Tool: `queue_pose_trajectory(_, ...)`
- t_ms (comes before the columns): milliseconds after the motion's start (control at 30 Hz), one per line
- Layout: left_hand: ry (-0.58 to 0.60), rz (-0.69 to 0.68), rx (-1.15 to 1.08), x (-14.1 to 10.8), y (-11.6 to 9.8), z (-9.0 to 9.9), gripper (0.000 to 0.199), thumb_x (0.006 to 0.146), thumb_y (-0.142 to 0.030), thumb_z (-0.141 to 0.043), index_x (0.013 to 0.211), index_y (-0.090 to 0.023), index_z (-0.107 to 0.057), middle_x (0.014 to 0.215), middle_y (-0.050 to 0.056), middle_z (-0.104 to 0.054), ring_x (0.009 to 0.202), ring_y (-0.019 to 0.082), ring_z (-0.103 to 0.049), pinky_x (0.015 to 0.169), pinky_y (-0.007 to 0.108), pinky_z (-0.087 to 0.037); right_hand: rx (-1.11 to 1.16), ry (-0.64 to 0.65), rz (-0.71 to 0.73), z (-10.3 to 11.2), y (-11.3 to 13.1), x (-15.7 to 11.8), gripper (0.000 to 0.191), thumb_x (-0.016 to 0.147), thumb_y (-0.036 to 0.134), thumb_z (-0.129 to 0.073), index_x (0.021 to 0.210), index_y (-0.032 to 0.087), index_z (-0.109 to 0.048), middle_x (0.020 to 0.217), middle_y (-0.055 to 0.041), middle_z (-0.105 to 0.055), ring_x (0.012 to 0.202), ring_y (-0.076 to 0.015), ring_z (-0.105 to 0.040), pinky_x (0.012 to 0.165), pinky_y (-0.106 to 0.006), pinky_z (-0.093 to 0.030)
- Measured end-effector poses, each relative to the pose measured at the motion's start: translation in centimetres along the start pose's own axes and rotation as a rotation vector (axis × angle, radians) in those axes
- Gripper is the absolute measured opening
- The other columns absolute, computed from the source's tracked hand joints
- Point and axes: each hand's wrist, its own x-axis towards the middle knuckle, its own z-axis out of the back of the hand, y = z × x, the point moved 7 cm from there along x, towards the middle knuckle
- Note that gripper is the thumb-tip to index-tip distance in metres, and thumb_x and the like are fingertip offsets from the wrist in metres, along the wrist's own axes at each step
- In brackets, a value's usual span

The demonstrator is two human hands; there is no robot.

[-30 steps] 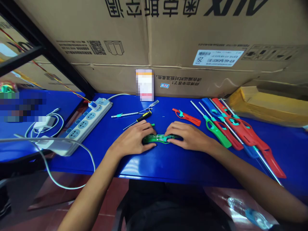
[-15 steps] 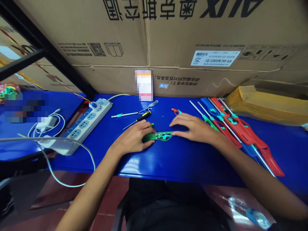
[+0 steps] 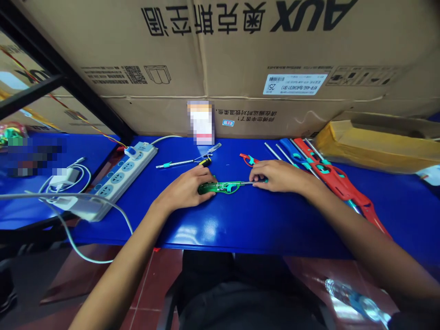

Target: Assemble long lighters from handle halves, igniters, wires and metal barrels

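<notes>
Presently, green lighter [image 3: 228, 188]: it lies near the middle of the blue table [image 3: 220, 229], between the two hands, with its inner parts showing.
Long axis: it runs from left to right, roughly parallel with the table's front edge, and the right end is slightly farther from the person.
Pointing: the handle end is to the left, the thin metal tube [image 3: 246, 183] points to the right.
Trigger side: the teal trigger [image 3: 228, 187] is inside the loop, which bulges toward the person.
Left hand [image 3: 190, 187]: it is closed on the handle end, thumb at the near side.
Right hand [image 3: 275, 176]: thumb and fingers come around the tube's outer part; whether they press on it, I cannot tell.
Between hands: they are apart, with the trigger section uncovered.
Beyond right hand: a red piece [image 3: 249, 159], partly covered by this hand.
Beyond left hand: a yellow-and-black screwdriver [image 3: 205, 162], partly hidden, and a loose metal rod [image 3: 177, 163].
Right side: red lighters [image 3: 330, 178], lying slantwise.
</notes>
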Motion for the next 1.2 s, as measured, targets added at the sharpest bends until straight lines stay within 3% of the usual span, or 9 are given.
queue_pose_trajectory(300,0.090,0.035,0.148,1.3,-2.1,-0.1,0.042,0.106,-0.042,-0.080,0.137,-0.015,-0.077,0.128,0.014,-0.077,0.123,0.034,-0.071,0.119,0.056,-0.056,0.035,-0.051,0.003,-0.4,0.2,-0.9,0.012,0.103,0.030,-0.073,0.111,0.026,-0.081,0.115,-0.0059,-0.082,0.101,-0.0265,-0.077,0.088,-0.040,-0.054)
queue_pose_trajectory(433,0.049,-0.027,0.145,2.2,-3.3,-0.3,0.034,0.111,-0.041,-0.072,0.135,-0.016,-0.075,0.129,0.013,-0.076,0.120,0.033,-0.071,0.116,0.054,-0.057,0.012,-0.157,0.084,-0.1,1.7,-0.8,0.014,0.107,0.035,-0.074,0.115,0.026,-0.080,0.122,-0.0095,-0.082,0.116,-0.0307,-0.076,0.103,-0.045,-0.057)
queue_pose_trajectory(567,0.042,-0.015,0.139,2.1,-3.1,-0.5,0.036,0.106,-0.037,-0.078,0.134,-0.015,-0.074,0.125,0.013,-0.076,0.118,0.032,-0.072,0.111,0.051,-0.060,0.006,-0.237,0.159,-0.4,3.7,0.4,0.020,0.116,0.038,-0.065,0.121,0.025,-0.078,0.122,-0.0104,-0.080,0.117,-0.0290,-0.074,0.110,-0.046,-0.057)
queue_pose_trajectory(667,0.046,0.007,0.143,1.4,-2.7,-0.5,0.039,0.105,-0.036,-0.080,0.137,-0.015,-0.074,0.125,0.013,-0.077,0.119,0.033,-0.072,0.111,0.051,-0.061,-0.025,-0.208,0.186,-1.3,4.4,1.7,0.018,0.116,0.035,-0.066,0.122,0.023,-0.078,0.120,-0.0101,-0.080,0.115,-0.0281,-0.074,0.107,-0.044,-0.057)
queue_pose_trajectory(833,0.065,-0.007,0.123,0.7,-2.2,-0.8,0.023,0.109,-0.028,-0.072,0.127,-0.016,-0.078,0.116,0.011,-0.077,0.109,0.030,-0.073,0.105,0.048,-0.062,-0.096,-0.166,0.191,-2.1,4.6,3.2,0.013,0.113,0.032,-0.071,0.112,0.022,-0.079,0.110,-0.0091,-0.080,0.107,-0.0276,-0.073,0.097,-0.041,-0.055)
queue_pose_trajectory(1200,-0.009,-0.052,0.123,0.5,-2.2,-0.8,0.022,0.111,-0.027,-0.067,0.129,-0.017,-0.074,0.111,0.010,-0.076,0.102,0.027,-0.072,0.096,0.044,-0.062,-0.045,-0.104,0.140,-2.1,4.4,3.6,0.011,0.112,0.031,-0.076,0.112,0.021,-0.079,0.112,-0.0083,-0.081,0.106,-0.0274,-0.076,0.092,-0.040,-0.056)
